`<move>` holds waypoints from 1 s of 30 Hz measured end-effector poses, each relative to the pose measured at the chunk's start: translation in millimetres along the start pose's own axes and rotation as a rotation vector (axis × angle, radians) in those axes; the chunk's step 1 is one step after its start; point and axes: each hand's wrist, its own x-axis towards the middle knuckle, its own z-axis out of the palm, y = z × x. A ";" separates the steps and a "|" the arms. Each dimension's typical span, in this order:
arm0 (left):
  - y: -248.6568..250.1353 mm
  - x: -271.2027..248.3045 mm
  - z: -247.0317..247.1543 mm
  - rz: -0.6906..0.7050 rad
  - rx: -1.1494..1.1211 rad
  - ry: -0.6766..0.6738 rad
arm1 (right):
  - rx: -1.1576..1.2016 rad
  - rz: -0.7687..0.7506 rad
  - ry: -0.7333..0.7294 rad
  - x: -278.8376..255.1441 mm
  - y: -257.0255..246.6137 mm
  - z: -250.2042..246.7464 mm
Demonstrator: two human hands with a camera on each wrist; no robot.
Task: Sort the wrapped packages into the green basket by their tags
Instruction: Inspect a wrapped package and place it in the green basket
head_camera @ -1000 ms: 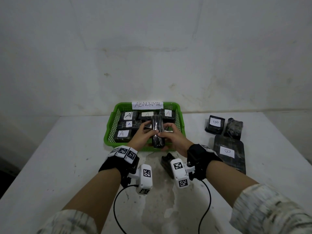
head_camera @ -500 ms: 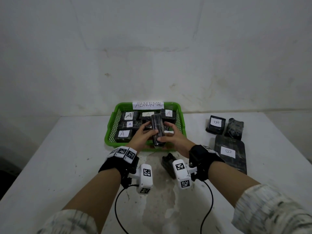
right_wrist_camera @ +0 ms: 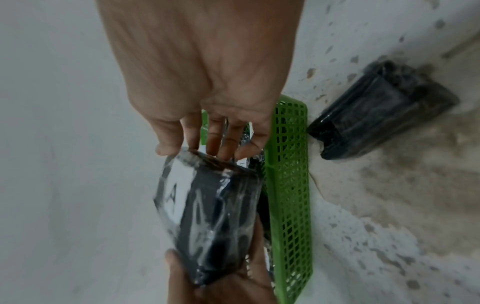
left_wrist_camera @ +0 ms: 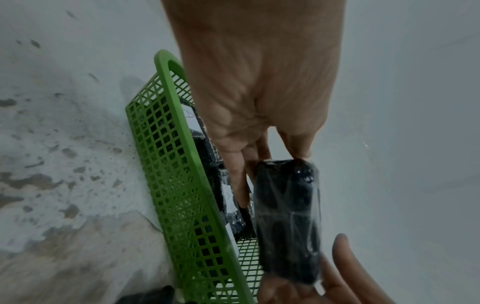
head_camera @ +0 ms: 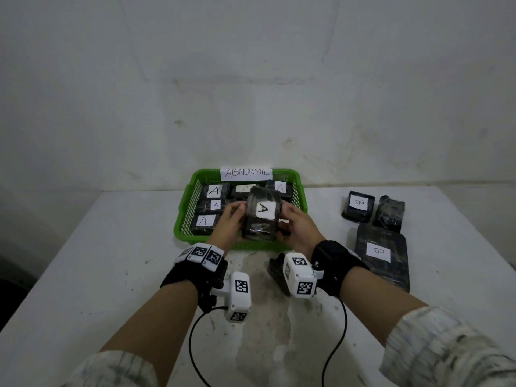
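A black wrapped package (head_camera: 262, 216) with a white tag marked A faces me, held above the front rim of the green basket (head_camera: 183, 216). My left hand (head_camera: 229, 222) grips its left side and my right hand (head_camera: 296, 227) grips its right side. In the left wrist view the package (left_wrist_camera: 288, 220) shows its untagged side beside the basket (left_wrist_camera: 176, 195). In the right wrist view the package (right_wrist_camera: 207, 218) shows the A tag, with the basket (right_wrist_camera: 291, 185) to its right. Several packages tagged A (head_camera: 213, 190) lie in the basket.
A paper sign reading ABNORMAL (head_camera: 247, 173) hangs on the basket's back rim. Right of the basket lie a small B-tagged package (head_camera: 358, 205), an untagged-looking one (head_camera: 389, 210) and a large flat B package (head_camera: 382, 255). Another black package (head_camera: 275, 270) sits by my right wrist.
The package was held edge-on before; both hands have turned it so its tagged face with the A now points toward me. It stays over the basket's front.
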 end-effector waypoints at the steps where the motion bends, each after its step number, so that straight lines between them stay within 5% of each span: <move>1: -0.2 -1.0 0.9 -0.039 -0.009 -0.014 | 0.036 -0.011 -0.006 0.3 -2.2 -0.7; 10: -2.8 -5.9 9.6 -0.159 0.033 -0.199 | -0.111 -0.044 -0.088 -7.0 -9.9 12.2; 30: -2.4 -7.2 7.9 -0.120 0.089 -0.196 | -0.128 0.043 -0.176 -10.0 -7.7 10.3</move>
